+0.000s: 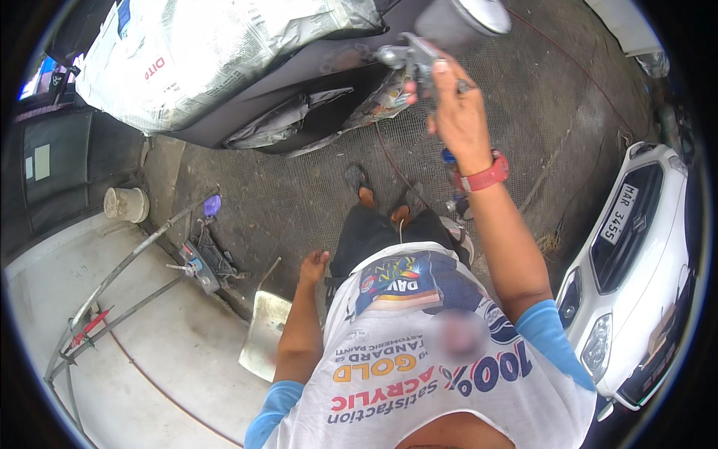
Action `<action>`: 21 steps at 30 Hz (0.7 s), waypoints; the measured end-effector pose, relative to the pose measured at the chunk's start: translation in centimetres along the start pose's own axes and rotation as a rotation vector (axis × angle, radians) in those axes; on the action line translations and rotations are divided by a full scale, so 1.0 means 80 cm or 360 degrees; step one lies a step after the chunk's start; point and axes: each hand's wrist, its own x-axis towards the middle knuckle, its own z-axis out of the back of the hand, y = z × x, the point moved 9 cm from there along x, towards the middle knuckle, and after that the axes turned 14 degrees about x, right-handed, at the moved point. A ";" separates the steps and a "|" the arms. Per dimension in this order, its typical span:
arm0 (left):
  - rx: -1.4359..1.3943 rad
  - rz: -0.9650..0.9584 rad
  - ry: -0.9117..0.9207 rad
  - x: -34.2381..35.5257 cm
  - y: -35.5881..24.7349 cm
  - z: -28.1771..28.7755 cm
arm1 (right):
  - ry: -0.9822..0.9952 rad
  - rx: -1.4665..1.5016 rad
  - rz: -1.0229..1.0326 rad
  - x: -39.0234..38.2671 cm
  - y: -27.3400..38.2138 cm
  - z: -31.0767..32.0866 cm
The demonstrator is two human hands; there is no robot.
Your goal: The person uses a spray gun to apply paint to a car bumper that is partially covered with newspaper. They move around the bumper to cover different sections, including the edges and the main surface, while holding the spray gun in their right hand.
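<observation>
My right hand [458, 123], raised and wearing a red watch, is closed round a metal spray gun [411, 60]. The gun is slightly blurred and points left, close to a dark grey car bumper [299, 78]. Just beyond the gun is a pale, cup-like container [460, 26]; whether it is joined to the gun I cannot tell. Newspaper [202, 60] covers the car above the bumper, and more paper lines its openings. My left hand [314, 267] hangs beside my left thigh with its fingers curled in, and nothing shows in it.
A white car [636, 254] is parked at the right. A thin red hose [572, 60] crosses the mesh-like floor covering [284, 194]. On the left are a metal pipe frame [127, 269], a dirty white bucket [127, 204] and a pale chair [265, 333] near my left arm.
</observation>
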 end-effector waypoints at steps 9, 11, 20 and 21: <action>0.0028 -0.0016 0.0000 0.006 0.007 0.001 | -0.0061 -0.0169 -0.0232 -0.046 -0.038 0.082; 0.0046 -0.0072 -0.0069 0.003 -0.032 0.025 | -0.0042 -0.0187 -0.0273 -0.046 -0.067 0.076; 0.0034 -0.0261 -0.0227 -0.020 -0.117 0.088 | 0.0075 -0.0100 -0.0435 -0.020 -0.144 0.031; 0.0062 -0.0259 -0.0238 -0.015 -0.099 0.083 | 0.0104 -0.0113 -0.0465 -0.020 -0.143 0.028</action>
